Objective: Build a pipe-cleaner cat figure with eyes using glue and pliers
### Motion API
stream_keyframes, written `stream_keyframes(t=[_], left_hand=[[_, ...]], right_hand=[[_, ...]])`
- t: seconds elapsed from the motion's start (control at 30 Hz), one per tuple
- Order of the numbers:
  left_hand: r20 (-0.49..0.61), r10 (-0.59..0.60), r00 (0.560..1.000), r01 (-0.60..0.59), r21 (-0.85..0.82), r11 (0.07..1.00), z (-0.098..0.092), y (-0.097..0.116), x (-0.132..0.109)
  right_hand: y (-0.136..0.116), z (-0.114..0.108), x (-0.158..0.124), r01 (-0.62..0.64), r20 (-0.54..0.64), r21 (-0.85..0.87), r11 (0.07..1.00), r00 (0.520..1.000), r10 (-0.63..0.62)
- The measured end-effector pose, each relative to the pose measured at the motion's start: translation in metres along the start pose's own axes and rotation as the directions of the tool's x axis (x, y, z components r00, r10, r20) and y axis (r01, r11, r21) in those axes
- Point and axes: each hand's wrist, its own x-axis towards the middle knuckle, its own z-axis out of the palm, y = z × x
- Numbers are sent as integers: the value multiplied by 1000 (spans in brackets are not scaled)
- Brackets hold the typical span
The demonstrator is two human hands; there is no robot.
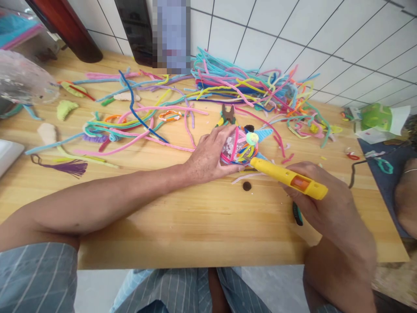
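Observation:
In the middle of the table, my left hand is closed around a craft figure made of a clear body, pink pipe-cleaner bands and blue pointed pieces. A pale round piece and orange and yellow loops sit at its right end. My right hand grips a yellow hot glue gun, its nozzle close to those loops; whether it touches them I cannot tell. Pliers with green and yellow handles lie just beyond my left hand. A dark brown disc rests nearer to me.
A large bundle of pipe cleaners lies along the tiled wall, with looser ones at left. A purple tassel is at the left. A phone-like screen leans at the back. Another person's arm shows at the right edge.

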Motion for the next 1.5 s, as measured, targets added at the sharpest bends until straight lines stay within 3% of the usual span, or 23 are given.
stream_keyframes(t=[0.9,1.2,1.33,1.5], left_hand=[[-4,-19,1000,19,4,1000,0,2,1],[-3,3,1000,-3,2,1000,1,-1,0],[-13,21,1000,-21,-6,1000,0,0,0],[-18,4,1000,-4,-2,1000,0,1,0]], right_hand=[[2,1,0,-3,-12,5,1000,1000,3],[10,1,-2,-113,-45,84,990,992,117],[16,-1,-1,-119,-60,201,972,989,133],[17,-6,0,-236,-7,243,941,969,245]])
